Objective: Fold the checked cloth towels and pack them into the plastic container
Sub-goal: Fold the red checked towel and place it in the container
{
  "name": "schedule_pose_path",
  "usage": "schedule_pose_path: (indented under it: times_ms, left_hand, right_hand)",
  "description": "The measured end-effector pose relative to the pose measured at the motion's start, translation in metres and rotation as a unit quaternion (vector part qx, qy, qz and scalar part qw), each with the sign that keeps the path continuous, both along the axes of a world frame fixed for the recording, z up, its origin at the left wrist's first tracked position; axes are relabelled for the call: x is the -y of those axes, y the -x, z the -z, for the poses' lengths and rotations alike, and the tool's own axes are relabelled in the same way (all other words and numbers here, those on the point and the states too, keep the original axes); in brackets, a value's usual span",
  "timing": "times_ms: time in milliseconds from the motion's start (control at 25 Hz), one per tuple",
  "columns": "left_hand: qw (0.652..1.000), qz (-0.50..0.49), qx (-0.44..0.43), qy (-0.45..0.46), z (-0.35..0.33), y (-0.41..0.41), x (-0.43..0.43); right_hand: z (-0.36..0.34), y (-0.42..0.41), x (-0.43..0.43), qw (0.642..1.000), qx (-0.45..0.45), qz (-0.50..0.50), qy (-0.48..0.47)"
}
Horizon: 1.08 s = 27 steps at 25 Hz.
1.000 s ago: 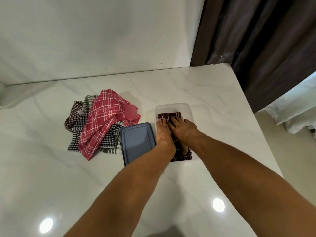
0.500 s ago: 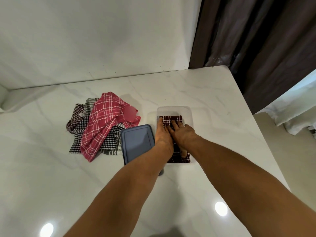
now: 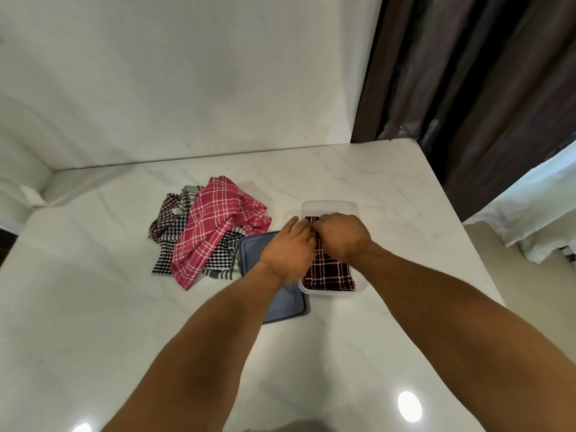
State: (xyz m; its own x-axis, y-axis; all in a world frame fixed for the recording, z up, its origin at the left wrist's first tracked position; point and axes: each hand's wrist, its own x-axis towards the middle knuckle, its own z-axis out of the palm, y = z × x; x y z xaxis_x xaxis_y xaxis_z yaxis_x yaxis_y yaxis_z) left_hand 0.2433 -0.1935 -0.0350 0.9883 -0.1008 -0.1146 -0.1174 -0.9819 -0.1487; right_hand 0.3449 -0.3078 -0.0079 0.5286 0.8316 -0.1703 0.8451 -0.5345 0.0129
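A clear plastic container (image 3: 330, 205) stands on the white marble table with a folded dark maroon checked towel (image 3: 328, 274) lying inside it. My right hand (image 3: 341, 235) is curled over the towel's far part, its fingers pinching the fabric. My left hand (image 3: 291, 249) rests against the towel's left side at the container's left wall, fingers pointing away from me. To the left lies a heap of loose towels: a pink checked one (image 3: 215, 226) on top of black-and-white checked ones (image 3: 170, 224).
A blue-grey container lid (image 3: 280, 302) lies flat between the heap and the container, partly under my left wrist. The table (image 3: 389, 188) ends at the right, beside dark curtains (image 3: 473, 88). A white wall stands behind the table.
Both hands have moved toward the far end of the towel. The right hand went from lying flat to curled on the fabric. The camera tilted up.
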Motion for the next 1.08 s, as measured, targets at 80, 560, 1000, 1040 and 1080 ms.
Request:
schedule_pose_path:
  times_ms: [80,560,1000,1040,1080]
  left_hand:
    - [0.997,-0.039,0.054,0.032,-0.004,0.022,-0.024]
    - [0.958,-0.265,-0.07,0.08,0.025,0.18,-0.154]
    - [0.955,-0.233,0.023,0.182,0.004,0.188,-0.209]
    - [0.952,-0.243,0.034,0.184,0.0,0.182,-0.205]
    - [0.95,-0.25,0.046,0.183,-0.005,0.176,-0.201]
  right_hand:
    - [-0.008,0.008,-0.005,0.999,0.011,-0.011,-0.038]
    - [0.05,0.13,-0.177,0.813,-0.514,0.217,-0.169]
    - [0.029,0.163,-0.216,0.919,-0.24,0.253,-0.187]
    - [0.022,0.167,-0.217,0.89,-0.274,0.274,-0.24]
    - [0.016,0.171,-0.218,0.841,-0.33,0.304,-0.301]
